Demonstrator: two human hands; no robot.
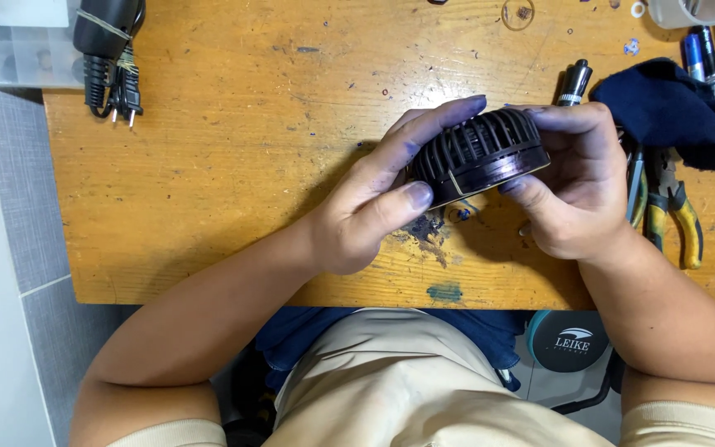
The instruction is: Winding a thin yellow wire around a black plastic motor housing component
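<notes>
Fan housing: I see the round black slatted fan housing (480, 153) held just above the worktop (233, 157), tilted so its seam faces me.
Left hand (374, 207): its grip is clamped on the housing, thumb pressing the rim, fingers bracing behind.
Right hand (577, 186): grip likewise closed on the opposite edge, steadying it.
Nearby: yellow-handled pliers (679, 219) and dark blue cloth (672, 112) lie right, within reach; a coiled black power cord (109, 50) sits well apart.
</notes>
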